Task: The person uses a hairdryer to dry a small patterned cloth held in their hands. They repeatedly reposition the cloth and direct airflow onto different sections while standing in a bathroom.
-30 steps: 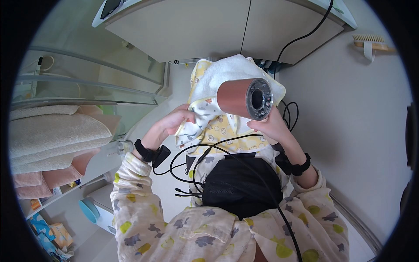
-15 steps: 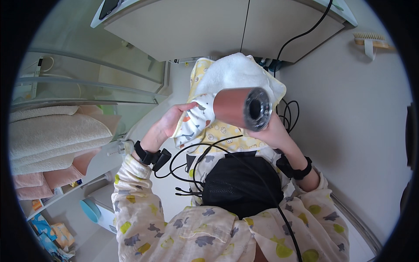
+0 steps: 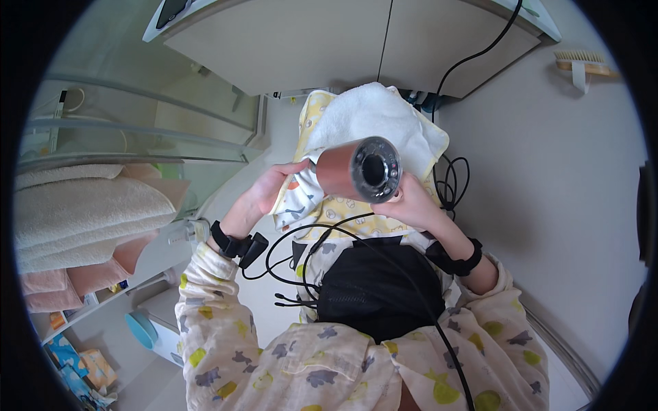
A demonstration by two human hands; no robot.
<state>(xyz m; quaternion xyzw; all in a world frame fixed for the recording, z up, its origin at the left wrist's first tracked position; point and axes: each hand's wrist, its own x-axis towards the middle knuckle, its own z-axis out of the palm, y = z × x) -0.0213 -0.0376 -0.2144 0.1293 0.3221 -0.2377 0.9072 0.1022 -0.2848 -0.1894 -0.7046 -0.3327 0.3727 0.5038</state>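
My right hand is closed round the handle of a copper-coloured hair dryer, most of that grip hidden behind its barrel. The dryer's dark, round end with a hole in the middle faces up toward me. Its other end is against a white cloth with an animal print and yellow edging. My left hand pinches this cloth by its left side, thumb on top. Beneath both hands, a yellow-patterned cloth with a fluffy white side is spread over my lap.
Black cables loop over my lap and a black pouch. Another cord hangs from the cabinet ahead. Folded towels hang on the left by a glass screen. A wooden brush hangs on the right wall.
The hair dryer has shifted left, its dark end turning more toward me. My right hand has moved left with it. My left hand and the cloth in it stay in place.
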